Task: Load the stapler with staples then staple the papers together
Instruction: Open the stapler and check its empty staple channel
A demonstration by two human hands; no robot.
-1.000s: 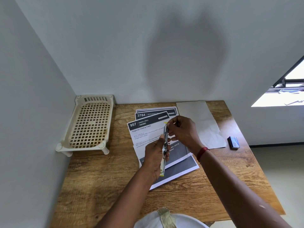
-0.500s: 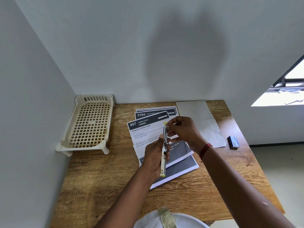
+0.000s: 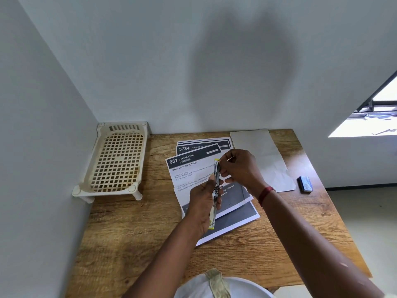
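A slim metal stapler (image 3: 216, 181) with yellow ends is swung fully open and held upright over the papers. My left hand (image 3: 203, 203) grips its lower half. My right hand (image 3: 240, 168) pinches at the upper arm of the stapler, fingertips closed near the staple channel; whether staples are between them I cannot tell. Several printed papers (image 3: 193, 166) with dark headers lie fanned on the wooden table (image 3: 133, 233) beneath my hands. A small blue staple box (image 3: 305, 183) rests near the right edge.
A cream plastic lattice rack (image 3: 117, 162) stands in the back left corner against the walls. A blank grey sheet (image 3: 264, 155) lies at the back right. The table's right edge drops to the floor.
My right hand's fingers have shifted slightly along the upper arm of the stapler. The left hand and stapler stay almost still.
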